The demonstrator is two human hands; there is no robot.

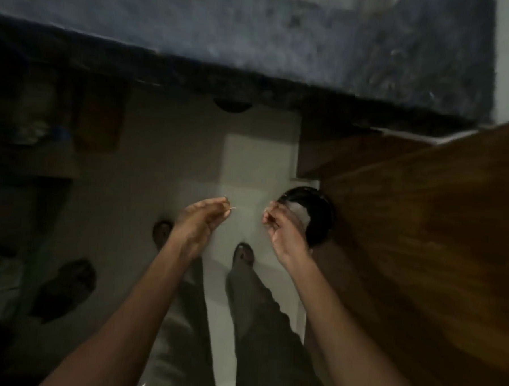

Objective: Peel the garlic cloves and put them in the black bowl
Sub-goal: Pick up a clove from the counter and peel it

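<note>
two hands [199, 216] [281, 223] pinching peel scraps, black bowl [320, 217] on wooden table [421, 246], pale floor [160, 158]

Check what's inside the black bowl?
The black bowl on the wooden table edge shows a pale whitish patch inside, too blurred to identify. The right hand covers its near left part, so contents there are hidden.

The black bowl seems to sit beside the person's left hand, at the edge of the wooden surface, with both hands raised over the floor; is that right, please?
Not quite: the black bowl sits beside the right hand, not the left hand. The head view shows it at the edge of the wooden surface, partly behind the right hand. Both hands are indeed raised over the floor.
</note>
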